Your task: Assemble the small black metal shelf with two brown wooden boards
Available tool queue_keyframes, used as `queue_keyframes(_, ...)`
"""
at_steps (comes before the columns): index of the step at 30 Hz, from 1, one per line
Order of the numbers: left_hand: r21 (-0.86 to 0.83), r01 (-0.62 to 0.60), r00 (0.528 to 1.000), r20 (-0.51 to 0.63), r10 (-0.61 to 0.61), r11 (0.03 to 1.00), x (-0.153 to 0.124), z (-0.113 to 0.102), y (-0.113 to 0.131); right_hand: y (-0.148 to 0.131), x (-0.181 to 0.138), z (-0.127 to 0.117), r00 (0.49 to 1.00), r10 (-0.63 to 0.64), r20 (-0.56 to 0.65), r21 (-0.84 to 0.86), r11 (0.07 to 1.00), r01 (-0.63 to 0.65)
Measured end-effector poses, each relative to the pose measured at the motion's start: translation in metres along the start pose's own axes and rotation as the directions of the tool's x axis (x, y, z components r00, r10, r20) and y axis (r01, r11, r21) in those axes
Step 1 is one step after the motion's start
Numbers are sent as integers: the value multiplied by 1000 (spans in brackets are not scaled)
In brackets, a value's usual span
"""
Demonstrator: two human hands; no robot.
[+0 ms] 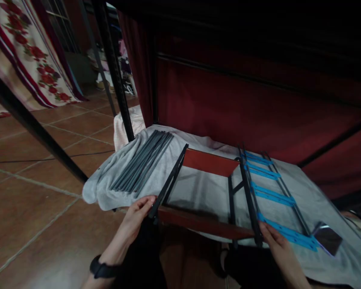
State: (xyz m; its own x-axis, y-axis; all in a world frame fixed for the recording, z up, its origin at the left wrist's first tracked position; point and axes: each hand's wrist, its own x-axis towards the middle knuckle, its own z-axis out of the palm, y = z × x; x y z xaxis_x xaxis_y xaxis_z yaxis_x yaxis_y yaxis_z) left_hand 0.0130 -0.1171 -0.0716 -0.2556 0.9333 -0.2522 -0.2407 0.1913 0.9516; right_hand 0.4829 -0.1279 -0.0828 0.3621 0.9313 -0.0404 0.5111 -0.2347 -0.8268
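Observation:
A rectangular frame with black side bars and two reddish-brown boards (209, 161) stands in front of me over the grey cloth. My left hand (135, 218) is closed, its thumb and fingers pinching the near end of the left black bar. At the near right corner, my right hand (276, 243) holds the right black bar, with some of its fingers hidden behind it. Just right of the frame lies a rack of dark rods with bright blue crosspieces (273, 196). A bundle of thin grey rods (142, 162) rests on the cloth to the left.
The grey cloth (327, 200) covers a low bed-like surface, with a phone-like dark slab (327, 239) at its right. Black metal posts (116, 72) rise around it, and a dark red curtain (228, 104) hangs behind. A cable (48, 159) crosses the tiled floor (33, 216).

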Motion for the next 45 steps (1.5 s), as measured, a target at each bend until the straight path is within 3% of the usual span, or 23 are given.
queue_keyframes(3,-85,19,999,-49,-23,996,-20,2,2,-5,-6,11,999,-45,-26,74,996,47)
queue_keyframes(13,-34,53,982,-180,-59,998,-14,10,14,-12,-17,11,993,-78,90,297,954,48)
queue_keyframes(20,176,-1,993,-114,21,984,-7,1,12,-3,-19,22,987,-84,140,338,941,32)
queue_keyframes(27,289,-153,979,-86,185,945,-3,-6,-2,4,-21,31,998,-62,20,219,974,56)
queue_keyframes(32,274,-47,998,-35,58,961,-2,-6,17,2,-2,21,992,30,122,249,967,-60)
queue_keyframes(35,264,-18,999,-21,25,964,17,1,39,-10,27,12,988,71,139,351,929,-116)
queue_keyframes(39,277,-24,999,42,13,961,68,22,60,-33,78,10,969,137,207,526,820,-228)
queue_keyframes(45,256,8,998,52,-22,967,141,71,67,-60,154,36,946,237,223,603,729,-325)
